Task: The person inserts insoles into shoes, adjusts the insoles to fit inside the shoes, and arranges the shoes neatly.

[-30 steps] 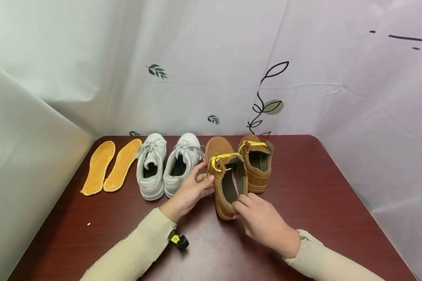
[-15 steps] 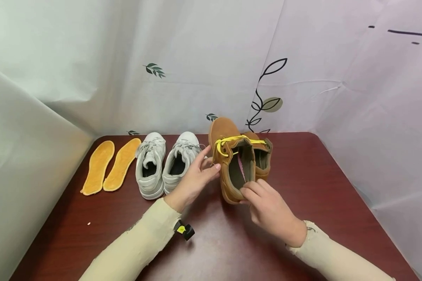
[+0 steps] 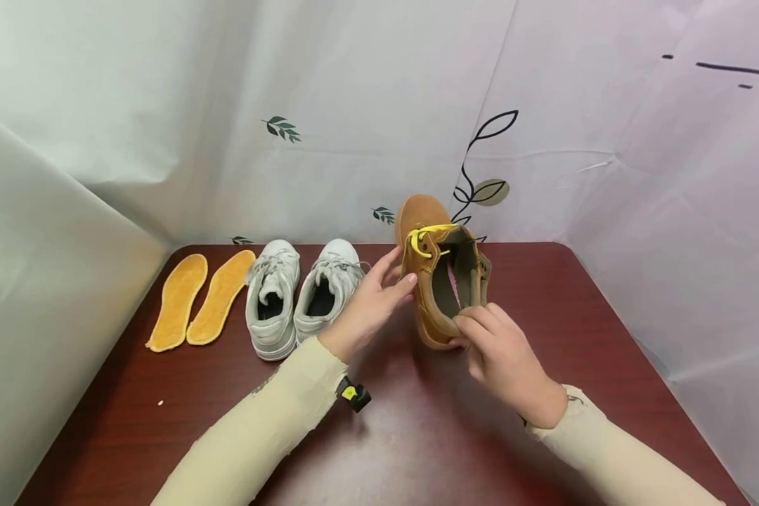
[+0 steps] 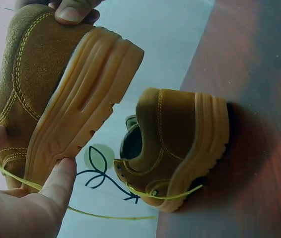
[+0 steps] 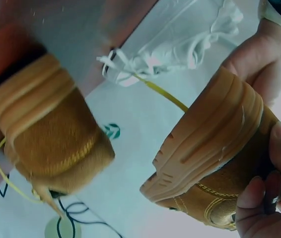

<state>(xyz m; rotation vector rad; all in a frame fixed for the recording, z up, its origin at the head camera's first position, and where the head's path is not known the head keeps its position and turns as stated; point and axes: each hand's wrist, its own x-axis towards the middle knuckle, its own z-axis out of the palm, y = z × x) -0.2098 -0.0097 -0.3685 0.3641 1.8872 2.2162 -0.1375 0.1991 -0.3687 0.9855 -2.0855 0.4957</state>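
Observation:
Between both hands is a brown suede shoe with yellow laces, raised off the table with its toe up. My left hand holds its left side near the front; the left wrist view shows fingers against the sole. At the heel collar, my right hand pinches the rim, fingertips dipping into the opening. A narrow pink strip shows inside the shoe. The matching brown shoe stands on the table behind, largely hidden in the head view.
To the left, a pair of white sneakers stands side by side. Two orange-yellow insoles lie flat farther left on the dark red table. White curtains with leaf prints hang behind and along the sides.
Both hands have lifted the brown shoe off the table and carried it up and to the right, tipping its toe upward. It now overlaps most of the other brown shoe.

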